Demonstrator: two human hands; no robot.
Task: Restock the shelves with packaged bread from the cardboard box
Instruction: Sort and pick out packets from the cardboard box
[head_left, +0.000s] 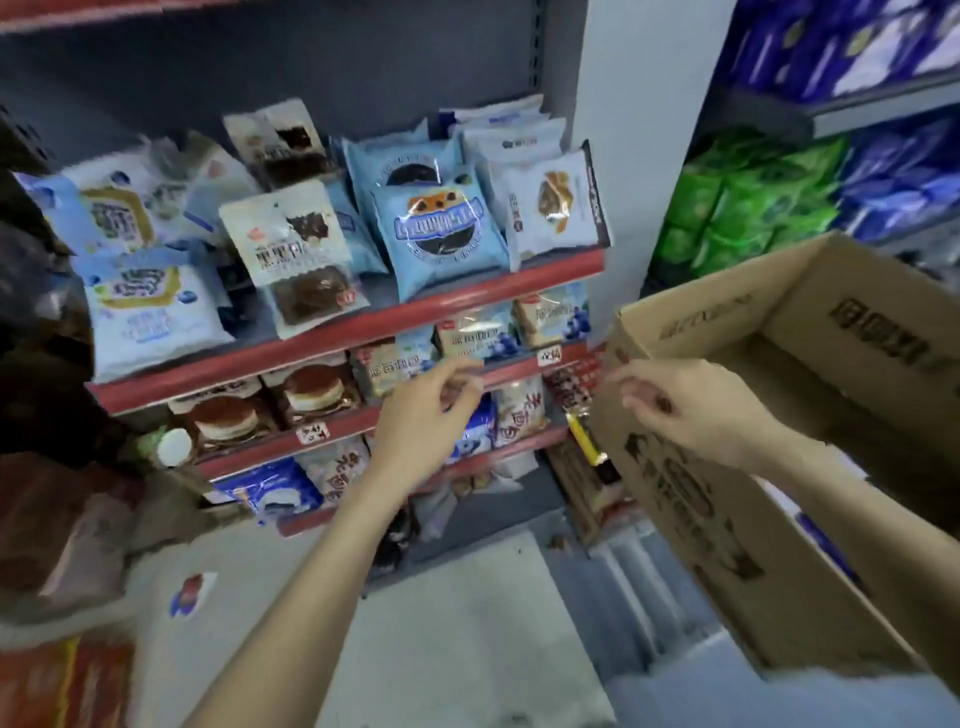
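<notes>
Red-edged shelves (332, 338) hold many bread packets: light blue ones (441, 234), a white chocolate-bread packet (301, 260) and round cakes (311, 389) one tier lower. An open cardboard box (753, 493) stands at the right; no packets show in the part of its inside that I see. My left hand (431, 415) hovers in front of the lower tiers, fingers loosely curled, holding nothing. My right hand (691, 400) hangs at the box's near left corner, fingers loosely bent, holding nothing.
A grey pillar (634, 156) stands between this rack and a second rack with green (737, 208) and blue packs (893, 176). Dark bags (62, 493) sit at the left. A small packet (192, 595) lies on the grey floor. A yellow tool (587, 441) hangs beside the box.
</notes>
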